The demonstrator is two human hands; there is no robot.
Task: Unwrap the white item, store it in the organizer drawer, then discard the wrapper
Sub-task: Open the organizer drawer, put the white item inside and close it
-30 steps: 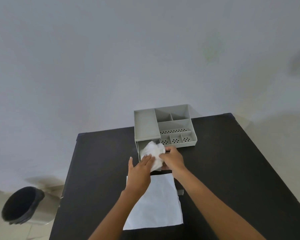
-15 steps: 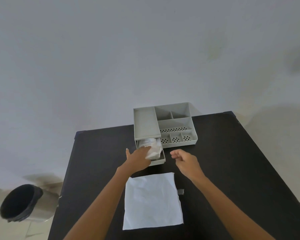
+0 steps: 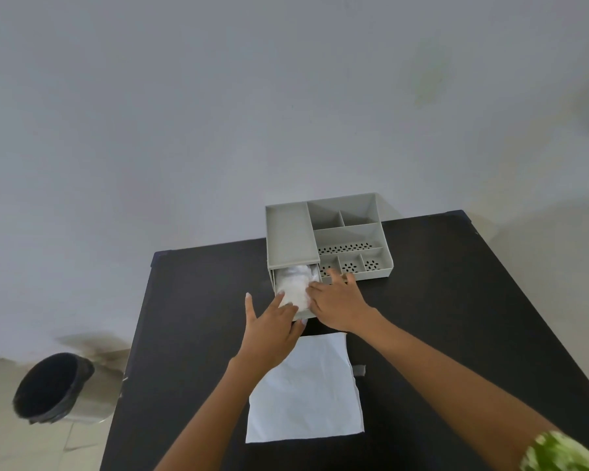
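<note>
Head view puts your left hand (image 3: 272,326) just below centre, fingers spread flat and pressing down on the crumpled white soft item (image 3: 295,287), which already sits inside the pulled-out drawer (image 3: 300,314) of the pale grey plastic compartment organizer (image 3: 291,232). Your right hand (image 3: 337,300) lies beside it to the right, fingers open and splayed, fingertips touching the item's right edge and the drawer rim; neither hand is pinching anything.

The item looks light, limp and springy, like bunched cloth or tissue, so you should expect it to puff back above the drawer walls. Tuck it from the top with flat fingers rather than gripping it, and hold the drawer front when you slide it shut so the light organizer does not skate.

The flat white square wrapper sheet (image 3: 306,392) lies at lower centre on the black table (image 3: 456,300), just below the drawer. It is thin and will likely slide; lift it by a corner or crumple it.

Room is good: bare table lies right and left of the sheet. The table's left edge is close, and the black-lined bin (image 3: 51,385) stands on the floor at lower left, beyond that edge.
</note>
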